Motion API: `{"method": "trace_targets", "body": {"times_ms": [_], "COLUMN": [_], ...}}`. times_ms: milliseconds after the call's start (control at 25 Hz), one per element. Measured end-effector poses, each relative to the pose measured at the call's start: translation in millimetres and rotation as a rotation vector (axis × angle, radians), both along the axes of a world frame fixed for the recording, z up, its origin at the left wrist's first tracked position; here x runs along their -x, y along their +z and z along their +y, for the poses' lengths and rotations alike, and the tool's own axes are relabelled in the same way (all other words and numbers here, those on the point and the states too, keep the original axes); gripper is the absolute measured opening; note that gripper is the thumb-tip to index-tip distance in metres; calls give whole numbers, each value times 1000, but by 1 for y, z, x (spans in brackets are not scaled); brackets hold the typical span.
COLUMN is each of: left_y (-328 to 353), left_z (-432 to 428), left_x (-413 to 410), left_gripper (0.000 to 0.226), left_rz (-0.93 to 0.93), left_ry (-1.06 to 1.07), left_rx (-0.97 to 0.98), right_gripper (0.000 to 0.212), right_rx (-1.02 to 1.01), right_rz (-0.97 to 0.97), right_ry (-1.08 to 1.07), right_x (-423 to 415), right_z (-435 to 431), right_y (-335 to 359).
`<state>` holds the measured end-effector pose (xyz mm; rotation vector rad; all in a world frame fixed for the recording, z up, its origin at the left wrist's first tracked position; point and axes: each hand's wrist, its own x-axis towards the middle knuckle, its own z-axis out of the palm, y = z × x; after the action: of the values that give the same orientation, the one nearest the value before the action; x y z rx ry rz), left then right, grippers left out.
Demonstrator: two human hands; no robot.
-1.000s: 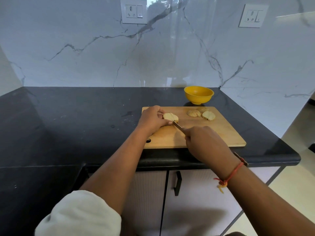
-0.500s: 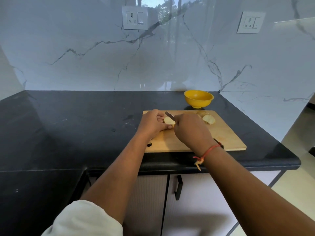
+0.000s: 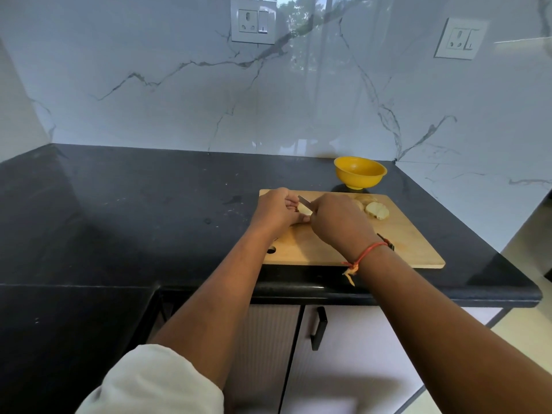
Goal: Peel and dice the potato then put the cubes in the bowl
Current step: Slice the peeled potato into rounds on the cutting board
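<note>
Wooden board (image 3: 412,246) on the desk (image 3: 149,204): left hand (image 3: 276,209), fingers curled on a potato piece (image 3: 304,209) at ten o'clock; right hand (image 3: 337,221), fingers clenching the knife (image 3: 305,201); cut pieces (image 3: 377,210) at two o'clock, yellow bowl (image 3: 360,172) beyond.

A black countertop (image 3: 119,204) is stretching from 9 o'clock to 3 o'clock. Behind it, a white marble backsplash (image 3: 179,100) with grey veins is filling the upper half and reflecting trees at 12 o'clock. One wall socket (image 3: 253,24) is sitting at 12 o'clock, a second socket (image 3: 458,40) at 2 o'clock. Pale cabinet doors (image 3: 343,377) are hanging at 6 o'clock, one carrying a black handle (image 3: 319,328). A light floor (image 3: 525,324) is showing at 4 o'clock.
</note>
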<state>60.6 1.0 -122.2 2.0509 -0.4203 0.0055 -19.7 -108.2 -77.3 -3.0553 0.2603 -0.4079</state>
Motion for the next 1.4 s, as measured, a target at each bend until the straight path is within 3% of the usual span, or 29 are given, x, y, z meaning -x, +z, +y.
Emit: {"method": "trace_targets", "body": {"times_ms": [680,920,1080,1280,1400], "left_y": [-3,-1,0,0,0], "left_z": [-3,-3,-2,1,0], "left_x": [-3,-2,-1,-1,-1], "left_gripper": [43,41,41,46,46], "left_rz": [-97,-76,-62,-11,13], "left_ry": [16,14,6,-2,1], "left_rx": [-104,-113,-122,-74,-45], "right_gripper": [33,35,37,43,45], "right_rx": [-20,-4,-41,-4,-9], "right_rz": [113,250,393,18,-41], "right_ry": [55,64,-60,6,31], "right_x": [28,58,70,90,71], "right_z": [-5,-7,-6,-2,6], "right_y": [-1,8,19,16,3]}}
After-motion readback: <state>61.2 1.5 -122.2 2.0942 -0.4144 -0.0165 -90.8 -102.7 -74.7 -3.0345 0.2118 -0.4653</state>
